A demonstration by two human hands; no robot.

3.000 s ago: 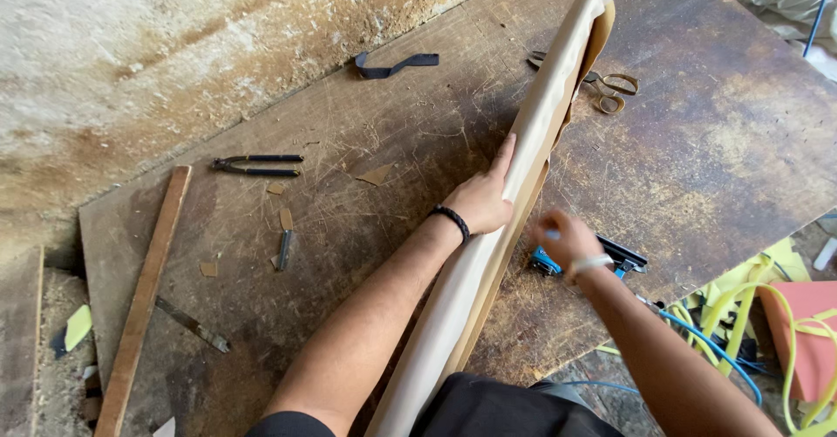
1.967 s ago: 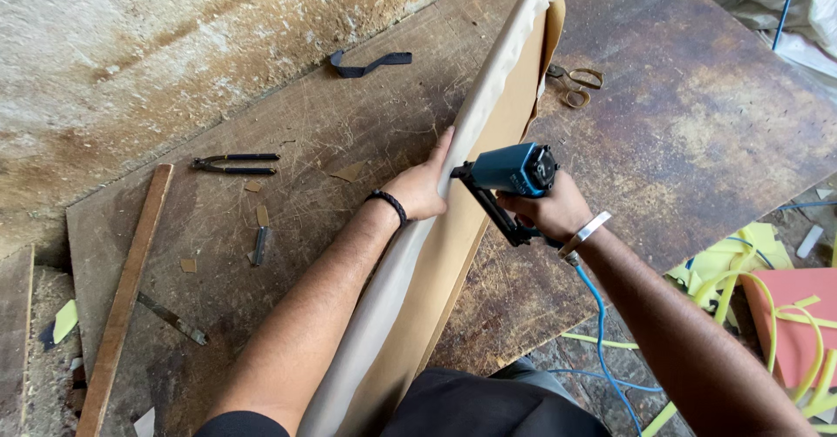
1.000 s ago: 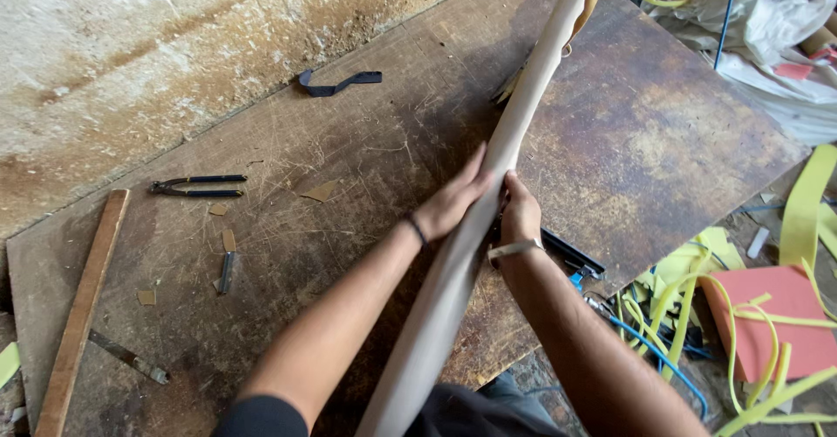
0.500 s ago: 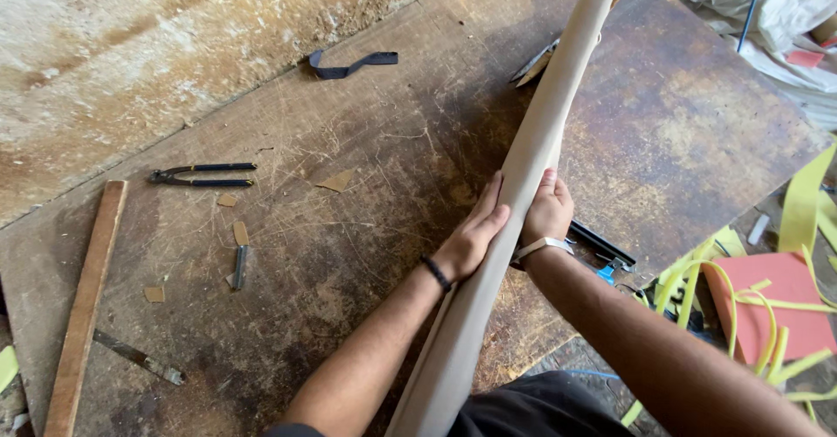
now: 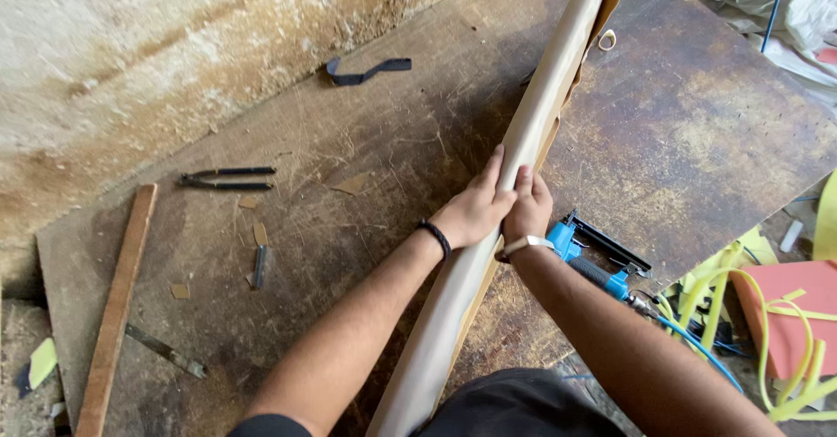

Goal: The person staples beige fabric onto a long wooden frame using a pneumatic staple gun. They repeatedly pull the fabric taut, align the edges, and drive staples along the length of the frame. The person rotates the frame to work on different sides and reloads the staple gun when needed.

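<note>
Hands, left [image 5: 475, 210] and right [image 5: 527, 206], clasp the fabric-covered panel [image 5: 488, 245] (top end cut off), half hiding the blue stapler [image 5: 602, 258].

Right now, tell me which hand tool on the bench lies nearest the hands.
The blue staple gun, lying on the bench just beside the right hand. The black pliers, the dark chisel and the curved black bar all lie farther off, beyond the left hand.
</note>
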